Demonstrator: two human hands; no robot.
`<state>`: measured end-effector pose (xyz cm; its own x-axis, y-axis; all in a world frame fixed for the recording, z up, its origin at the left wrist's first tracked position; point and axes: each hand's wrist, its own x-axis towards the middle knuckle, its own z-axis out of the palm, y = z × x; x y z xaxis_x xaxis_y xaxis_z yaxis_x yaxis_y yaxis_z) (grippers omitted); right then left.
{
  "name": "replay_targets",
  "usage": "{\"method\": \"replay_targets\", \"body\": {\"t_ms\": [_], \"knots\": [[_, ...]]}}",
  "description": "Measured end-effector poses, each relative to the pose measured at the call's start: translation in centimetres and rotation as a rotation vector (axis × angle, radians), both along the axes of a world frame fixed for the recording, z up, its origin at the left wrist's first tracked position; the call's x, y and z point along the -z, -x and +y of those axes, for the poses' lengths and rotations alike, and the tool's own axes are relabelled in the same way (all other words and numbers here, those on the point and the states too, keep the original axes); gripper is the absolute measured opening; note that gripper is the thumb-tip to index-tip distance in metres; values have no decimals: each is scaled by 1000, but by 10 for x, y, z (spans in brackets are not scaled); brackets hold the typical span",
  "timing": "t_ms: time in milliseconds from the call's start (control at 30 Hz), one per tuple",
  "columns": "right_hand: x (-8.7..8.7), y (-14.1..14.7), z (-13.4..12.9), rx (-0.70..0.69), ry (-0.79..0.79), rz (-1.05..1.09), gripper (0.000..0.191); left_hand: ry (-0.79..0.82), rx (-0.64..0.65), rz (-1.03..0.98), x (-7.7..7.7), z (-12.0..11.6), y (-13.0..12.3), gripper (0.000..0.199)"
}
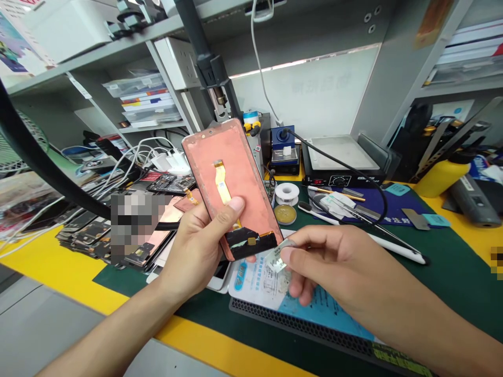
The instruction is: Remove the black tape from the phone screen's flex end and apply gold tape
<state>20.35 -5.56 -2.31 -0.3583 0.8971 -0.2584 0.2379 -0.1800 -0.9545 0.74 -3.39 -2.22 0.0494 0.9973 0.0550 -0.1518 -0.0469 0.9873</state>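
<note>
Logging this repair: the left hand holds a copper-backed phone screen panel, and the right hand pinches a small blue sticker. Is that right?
No: in the head view, the right hand pinches a small silver foil piece, not a blue sticker. The left hand does hold the copper-backed phone screen panel.
</note>
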Motion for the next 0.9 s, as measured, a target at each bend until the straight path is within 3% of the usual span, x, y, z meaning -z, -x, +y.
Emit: {"method": "replay_targets", "body": {"t_ms": [633, 900], "knots": [[0, -1, 2, -23, 13, 25, 30, -59, -24, 29, 2, -3, 2, 25], [3, -1, 0, 41, 45, 38, 23, -113, -131, -72, -1, -4, -4, 23]]}}
